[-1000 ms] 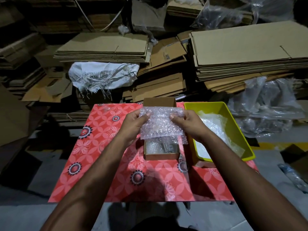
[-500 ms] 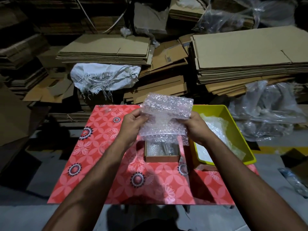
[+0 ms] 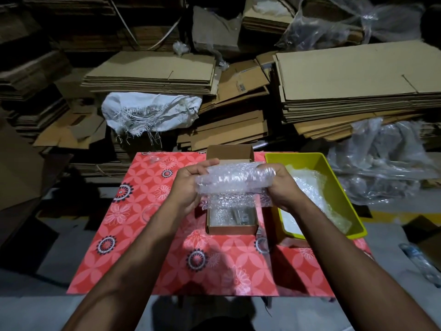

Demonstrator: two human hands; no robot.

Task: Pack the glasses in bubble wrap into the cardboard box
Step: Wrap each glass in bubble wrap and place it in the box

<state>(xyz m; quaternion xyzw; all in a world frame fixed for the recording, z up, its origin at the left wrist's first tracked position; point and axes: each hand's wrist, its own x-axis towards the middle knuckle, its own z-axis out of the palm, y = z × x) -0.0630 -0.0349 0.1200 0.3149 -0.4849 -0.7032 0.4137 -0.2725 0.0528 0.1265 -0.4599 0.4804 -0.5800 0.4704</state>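
A sheet of bubble wrap (image 3: 232, 180) is folded over into a loose roll above the small open cardboard box (image 3: 231, 229). My left hand (image 3: 188, 185) grips its left end and my right hand (image 3: 280, 187) grips its right end. A lower flap of the wrap hangs down over the box's far half. Inside the box lies something wrapped in bubble wrap (image 3: 235, 215); I cannot make out the glasses themselves. The box stands on a red flowered table top (image 3: 148, 235), its lid flap (image 3: 229, 151) raised at the back.
A yellow-green plastic bin (image 3: 343, 187) with more bubble wrap stands right of the box. Stacks of flattened cardboard (image 3: 353, 75), a white sack (image 3: 148, 111) and clear plastic bags (image 3: 381, 158) crowd the floor behind the table. A plastic bottle (image 3: 420, 261) lies on the floor at right.
The sheet was held flat and upright between both hands. Its top edge has since been folded forward and down, so the wrap now forms a horizontal roll over the box.
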